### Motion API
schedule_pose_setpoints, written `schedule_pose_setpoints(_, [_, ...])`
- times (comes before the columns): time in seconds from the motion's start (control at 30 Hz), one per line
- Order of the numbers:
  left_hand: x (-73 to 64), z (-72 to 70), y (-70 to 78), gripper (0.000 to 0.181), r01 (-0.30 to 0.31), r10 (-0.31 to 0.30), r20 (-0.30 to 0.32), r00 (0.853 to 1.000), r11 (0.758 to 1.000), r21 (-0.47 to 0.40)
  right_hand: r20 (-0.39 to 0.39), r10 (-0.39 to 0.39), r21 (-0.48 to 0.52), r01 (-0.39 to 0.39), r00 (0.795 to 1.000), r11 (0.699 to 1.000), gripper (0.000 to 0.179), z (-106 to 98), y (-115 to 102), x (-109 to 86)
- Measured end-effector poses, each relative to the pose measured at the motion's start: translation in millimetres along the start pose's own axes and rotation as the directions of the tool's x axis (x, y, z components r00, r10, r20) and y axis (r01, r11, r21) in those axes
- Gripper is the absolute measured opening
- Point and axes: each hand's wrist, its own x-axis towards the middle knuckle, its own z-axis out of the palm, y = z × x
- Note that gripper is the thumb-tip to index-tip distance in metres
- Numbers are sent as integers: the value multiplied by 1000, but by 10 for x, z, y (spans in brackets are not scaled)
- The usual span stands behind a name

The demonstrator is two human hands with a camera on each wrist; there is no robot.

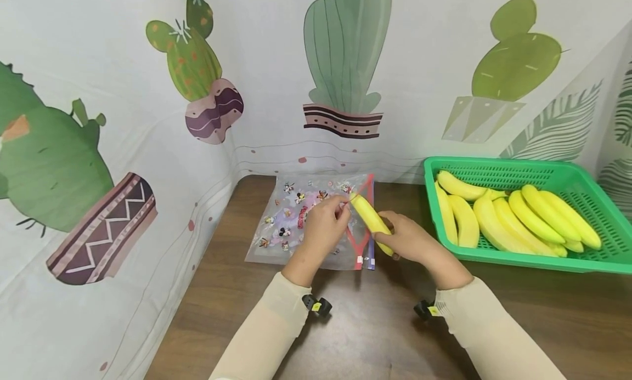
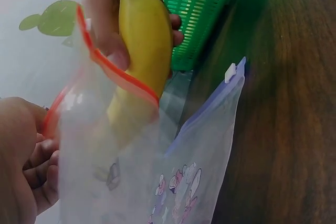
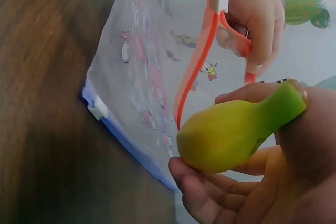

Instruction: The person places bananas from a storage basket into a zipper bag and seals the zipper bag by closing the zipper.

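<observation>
My left hand [image 1: 322, 223] pinches the red zip edge of a clear zip bag [image 2: 105, 177] printed with cartoon figures, and the mouth stands apart. My right hand [image 1: 412, 238] grips a yellow banana [image 1: 369, 214] near its greenish stem end. In the left wrist view the banana's far end shows through the film, inside the red-edged mouth. The right wrist view has the stem [image 3: 283, 103] pointing back toward the palm and a white slider [image 3: 218, 1] on the red zip. Beneath lies a second clear bag with a purple-blue zip edge [image 2: 210, 100] and a white slider.
A green perforated basket [image 1: 523, 262] holding several bananas [image 1: 515, 221] stands to the right on the brown wooden table [image 1: 365, 336]. Behind and to the left hangs a white cloth [image 1: 271, 67] printed with cacti.
</observation>
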Motion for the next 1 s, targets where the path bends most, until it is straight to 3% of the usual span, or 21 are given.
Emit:
schedule_pose_setpoints(0.17, [-8, 27, -19, 17, -2, 2, 14, 1000, 1000, 13, 14, 5, 105, -6, 1000, 994, 62, 63, 47, 52])
schedule_pose_setpoints(0.4, [-12, 34, -16, 17, -22, 22, 18, 1000, 1000, 13, -13, 26, 137, -24, 1000, 990, 65, 118, 9, 98])
schedule_pose_setpoints(1.0, [-13, 64, 21, 20, -38, 38, 57, 998, 999, 1, -69, 27, 78, -22, 997, 997, 65, 240, -105, 223])
